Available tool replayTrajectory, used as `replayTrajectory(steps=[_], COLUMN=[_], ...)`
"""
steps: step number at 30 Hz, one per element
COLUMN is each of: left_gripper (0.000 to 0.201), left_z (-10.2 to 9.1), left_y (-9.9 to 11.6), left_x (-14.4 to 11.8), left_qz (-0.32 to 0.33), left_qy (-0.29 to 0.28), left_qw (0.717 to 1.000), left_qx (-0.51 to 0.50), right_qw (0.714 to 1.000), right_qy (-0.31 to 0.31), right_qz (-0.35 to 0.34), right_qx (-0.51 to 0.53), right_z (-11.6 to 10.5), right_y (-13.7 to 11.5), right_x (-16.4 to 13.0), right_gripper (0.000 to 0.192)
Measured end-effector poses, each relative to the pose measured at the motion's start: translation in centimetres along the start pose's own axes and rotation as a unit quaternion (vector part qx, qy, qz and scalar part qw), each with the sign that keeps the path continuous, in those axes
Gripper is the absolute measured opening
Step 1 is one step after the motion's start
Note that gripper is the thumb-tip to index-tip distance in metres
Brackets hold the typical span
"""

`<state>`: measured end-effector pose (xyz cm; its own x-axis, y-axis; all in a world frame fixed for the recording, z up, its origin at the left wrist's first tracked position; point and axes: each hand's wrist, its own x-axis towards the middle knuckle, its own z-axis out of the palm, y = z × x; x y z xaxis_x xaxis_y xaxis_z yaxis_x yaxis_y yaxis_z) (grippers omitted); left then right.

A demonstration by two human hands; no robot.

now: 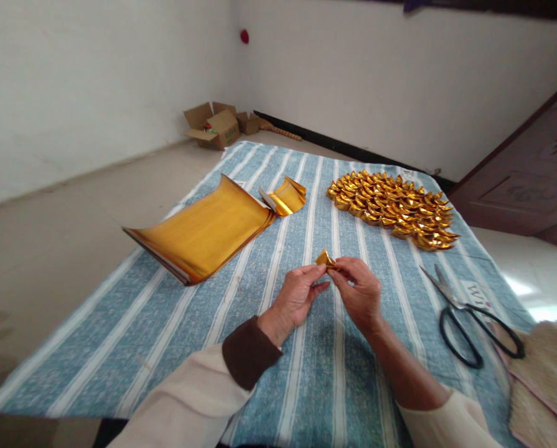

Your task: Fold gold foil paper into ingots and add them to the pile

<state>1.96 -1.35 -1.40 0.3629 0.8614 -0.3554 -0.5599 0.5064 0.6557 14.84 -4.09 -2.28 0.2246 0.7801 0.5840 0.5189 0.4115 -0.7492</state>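
Between my two hands is a small folded piece of gold foil paper (323, 257), held a little above the striped cloth. My left hand (299, 294) pinches its left side between thumb and fingers. From the right, my right hand (358, 291) grips the other side with its fingertips; part of the piece is hidden behind them. Left of my hands lies a stack of large gold foil sheets (208, 230) with curled edges. Small curved gold foil sheets (288, 196) rest beside it. Rows of folded gold foil ingots (390, 205) stand at the far right.
Blue-and-white striped cloth (254, 323) covers the table. Black-handled scissors (465, 317) lie open at the right, near a beige woven fabric item (546, 379). On the floor beyond stand an open cardboard box (217, 127) and a smaller box (248, 123). A dark reddish wooden piece (525, 174) is at right.
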Motion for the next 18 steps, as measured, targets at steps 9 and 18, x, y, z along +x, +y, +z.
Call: replayTrajectory(steps=[9, 18], left_gripper=[0.028, 0.028], left_z=[-0.07, 0.00], left_y=[-0.22, -0.26], left_x=[0.13, 0.02], left_qz=[0.006, 0.015], left_qy=[0.001, -0.012], left_qw=[1.000, 0.999], left_qx=[0.014, 0.034], right_qw=[0.999, 0.999], right_qy=[0.009, 0.014], right_qz=[-0.027, -0.026], right_qx=[-0.031, -0.040], right_z=[-0.02, 0.10], right_y=[-0.10, -0.34], right_x=[0.05, 0.20], right_gripper=[0.006, 0.006])
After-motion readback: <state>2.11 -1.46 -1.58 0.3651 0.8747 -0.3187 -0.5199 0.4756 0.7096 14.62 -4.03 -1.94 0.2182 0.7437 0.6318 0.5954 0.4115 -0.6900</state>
